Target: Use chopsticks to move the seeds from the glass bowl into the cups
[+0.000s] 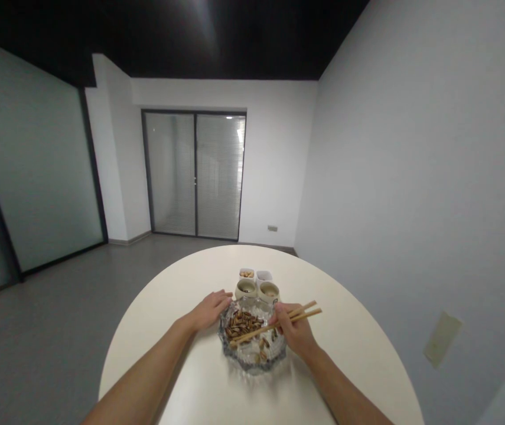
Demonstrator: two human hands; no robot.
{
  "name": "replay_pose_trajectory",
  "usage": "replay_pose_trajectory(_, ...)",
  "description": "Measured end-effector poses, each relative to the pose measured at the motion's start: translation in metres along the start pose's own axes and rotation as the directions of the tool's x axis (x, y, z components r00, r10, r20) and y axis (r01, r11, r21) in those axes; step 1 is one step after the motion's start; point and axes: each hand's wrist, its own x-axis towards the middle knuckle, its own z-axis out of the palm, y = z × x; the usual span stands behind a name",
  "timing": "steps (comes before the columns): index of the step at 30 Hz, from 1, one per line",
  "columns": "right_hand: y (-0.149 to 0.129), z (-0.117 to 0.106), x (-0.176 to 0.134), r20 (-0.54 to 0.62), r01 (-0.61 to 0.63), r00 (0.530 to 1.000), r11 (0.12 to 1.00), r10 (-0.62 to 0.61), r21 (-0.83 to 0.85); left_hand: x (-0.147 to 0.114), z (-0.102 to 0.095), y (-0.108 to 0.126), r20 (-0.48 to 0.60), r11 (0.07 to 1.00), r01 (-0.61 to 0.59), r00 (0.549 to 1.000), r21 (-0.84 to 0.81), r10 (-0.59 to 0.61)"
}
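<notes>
My right hand (295,332) is closed around a pair of wooden chopsticks (306,313). Their tips reach down to the left, into a clear cut-glass bowl (252,367), by the edge of a heap of long brown striped seeds (241,326). Several paler shelled nuts (263,349) lie on the right and near side of the bowl; their kind is hard to make out. Whether the tips pinch anything is too small to tell. My left hand (210,309) rests on the table with fingers stretched out, its fingertips close to the bowl's far left rim.
Behind the bowl stand two cream cups, a left cup (246,293) and a right cup (270,298). Farther back are a small white dish (247,280) holding light nuts and another white dish (264,281). All stand on a round cream table (155,307), with a wall (411,177) to the right.
</notes>
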Motion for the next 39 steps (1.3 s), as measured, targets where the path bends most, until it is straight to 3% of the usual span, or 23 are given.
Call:
replay_pose_trajectory(18,-0.012,-0.003,0.003,-0.004,-0.094,0.996,0.996,0.094,0.002,-0.001,-0.002,0.004,0.002,1.0,0.012,1.0,-0.025,-0.012)
replay_pose_trajectory(29,-0.007,-0.004,0.002,-0.01,-0.117,0.993,0.993,0.118,0.015,0.0,0.0,0.0,0.022,1.0,0.016,1.0,-0.008,-0.016)
replay_pose_trajectory(39,-0.013,-0.008,0.007,-0.113,-0.115,0.987,0.993,0.116,0.015,-0.001,0.0,0.003,0.013,0.999,0.022,1.0,-0.027,-0.021)
